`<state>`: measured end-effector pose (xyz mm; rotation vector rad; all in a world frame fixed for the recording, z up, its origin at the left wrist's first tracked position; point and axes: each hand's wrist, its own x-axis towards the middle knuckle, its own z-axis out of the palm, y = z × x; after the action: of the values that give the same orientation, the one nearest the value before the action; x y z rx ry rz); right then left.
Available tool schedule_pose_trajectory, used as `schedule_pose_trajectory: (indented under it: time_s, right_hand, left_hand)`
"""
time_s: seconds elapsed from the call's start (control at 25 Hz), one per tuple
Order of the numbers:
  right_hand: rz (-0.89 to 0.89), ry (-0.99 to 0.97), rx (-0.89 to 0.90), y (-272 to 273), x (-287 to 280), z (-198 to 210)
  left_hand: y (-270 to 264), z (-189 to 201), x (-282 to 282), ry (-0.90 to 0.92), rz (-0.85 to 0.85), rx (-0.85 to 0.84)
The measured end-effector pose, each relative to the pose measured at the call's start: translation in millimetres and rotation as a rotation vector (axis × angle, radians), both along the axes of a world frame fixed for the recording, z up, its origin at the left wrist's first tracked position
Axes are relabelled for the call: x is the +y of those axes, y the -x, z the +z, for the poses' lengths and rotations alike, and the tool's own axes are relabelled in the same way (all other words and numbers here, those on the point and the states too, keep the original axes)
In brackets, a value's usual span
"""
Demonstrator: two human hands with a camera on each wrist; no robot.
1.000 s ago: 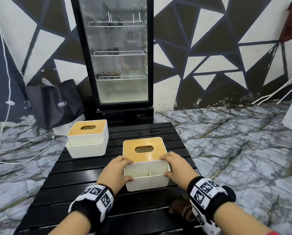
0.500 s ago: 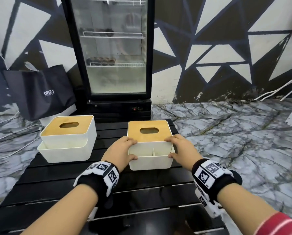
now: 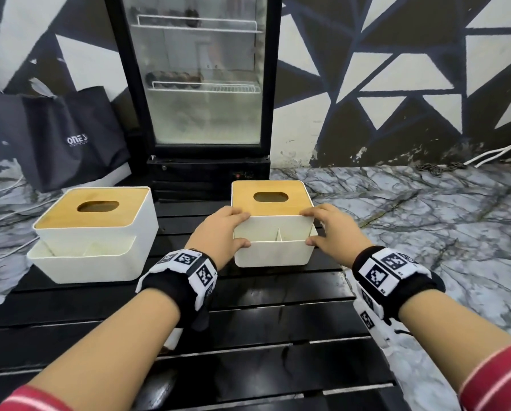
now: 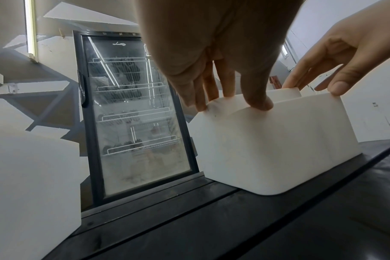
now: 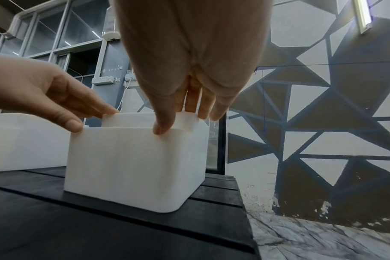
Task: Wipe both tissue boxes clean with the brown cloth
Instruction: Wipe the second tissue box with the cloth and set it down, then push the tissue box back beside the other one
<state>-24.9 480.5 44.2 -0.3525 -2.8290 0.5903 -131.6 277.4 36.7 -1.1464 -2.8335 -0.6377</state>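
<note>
Two hands on one tissue box, no cloth in sight

My left hand and right hand pinch the centre-frame tissue box by its sides, steadying it on the tabletop; the second box waits at left.

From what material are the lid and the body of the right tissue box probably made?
The lid looks like bamboo or light wood, matte: warm tan colour, faint grain. The body of the right tissue box seems to be white plastic, smooth and matte, with rounded moulded corners; painted metal cannot be excluded.
</note>
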Motion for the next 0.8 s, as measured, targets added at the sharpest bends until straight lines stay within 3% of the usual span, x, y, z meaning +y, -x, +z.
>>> schedule_pose_trajectory:
  time_s: [0.48,0.8]
  right_hand:
    - [0.001,-0.022,0.0,-6.0,1.4,-2.3]
    - [-0.007,0.012,-0.061,-22.0,-17.3,-2.0]
  left_hand:
    - [-6.8,0.7,2.1,-0.006,-0.001,-0.008]
    - [-31.3,3.1,-17.5,0.226,-0.056,0.065]
